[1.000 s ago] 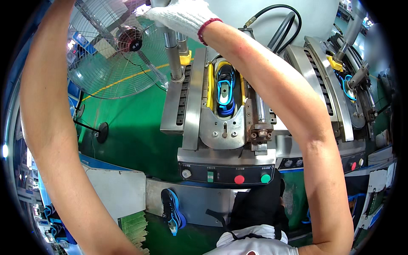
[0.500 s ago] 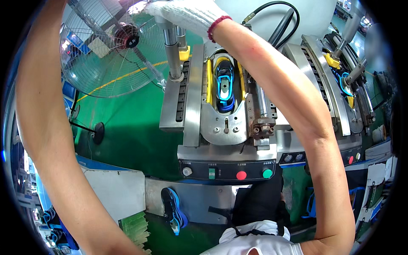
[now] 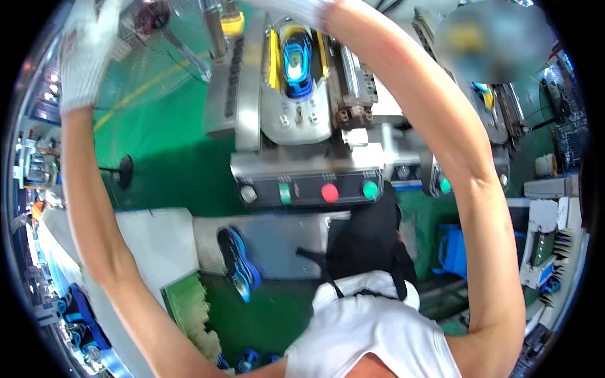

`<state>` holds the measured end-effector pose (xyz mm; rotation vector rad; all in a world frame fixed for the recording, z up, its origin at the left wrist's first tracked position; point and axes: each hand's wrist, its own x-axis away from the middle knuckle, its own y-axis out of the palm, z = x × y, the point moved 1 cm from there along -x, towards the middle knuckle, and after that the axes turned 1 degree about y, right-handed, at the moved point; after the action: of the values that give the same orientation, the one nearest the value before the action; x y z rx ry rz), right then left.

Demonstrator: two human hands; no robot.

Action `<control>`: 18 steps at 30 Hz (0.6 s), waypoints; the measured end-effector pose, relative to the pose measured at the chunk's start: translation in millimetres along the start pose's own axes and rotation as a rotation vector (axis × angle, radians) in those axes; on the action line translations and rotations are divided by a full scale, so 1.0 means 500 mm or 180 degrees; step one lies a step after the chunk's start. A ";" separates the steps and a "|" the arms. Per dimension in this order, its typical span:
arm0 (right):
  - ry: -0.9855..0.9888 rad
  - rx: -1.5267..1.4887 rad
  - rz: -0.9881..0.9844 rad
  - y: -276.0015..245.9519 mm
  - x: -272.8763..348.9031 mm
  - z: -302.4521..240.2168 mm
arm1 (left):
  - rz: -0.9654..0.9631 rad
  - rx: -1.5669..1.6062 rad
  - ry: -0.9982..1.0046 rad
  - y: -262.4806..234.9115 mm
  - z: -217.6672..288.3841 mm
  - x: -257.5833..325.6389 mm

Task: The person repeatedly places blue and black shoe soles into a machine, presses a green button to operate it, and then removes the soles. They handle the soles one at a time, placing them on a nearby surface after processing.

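My left hand [image 3: 87, 57], in a white knit glove, is raised at the upper left beside the wire fan [image 3: 152, 17]; motion smears its fingers. My right hand [image 3: 301, 6], gloved alike, is cut off by the top edge above the press, so its fingers are hidden. Between my arms, a black and blue shoe [image 3: 297, 60] sits toe away in the steel press [image 3: 296, 126], with yellow pads [image 3: 274, 60] along its sides. A second black and blue shoe [image 3: 236, 258] lies on the low metal shelf [image 3: 283, 252] in front of me.
The press's control panel [image 3: 309, 191] has a knob, a switch, and red and green buttons. Another press [image 3: 491, 113] stands at the right, partly behind my right arm. A blue crate [image 3: 452, 252] is below it. More shoes [image 3: 82, 321] lie at the lower left.
My left hand has come into view at the upper left. The press and shelf sit higher and further left as the view shifted. The right glove has mostly slipped out past the top edge.
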<state>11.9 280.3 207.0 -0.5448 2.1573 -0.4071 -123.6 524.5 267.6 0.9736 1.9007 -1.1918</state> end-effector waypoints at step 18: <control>0.0537 0.1120 -0.1700 -0.030 0.915 0.205 | -0.3206 0.1581 -0.2861 -0.439 0.417 1.133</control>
<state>-150.3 22.1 -149.6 -0.9050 2.0078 -1.1341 -555.8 398.5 -190.3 -0.4508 1.2935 -2.2261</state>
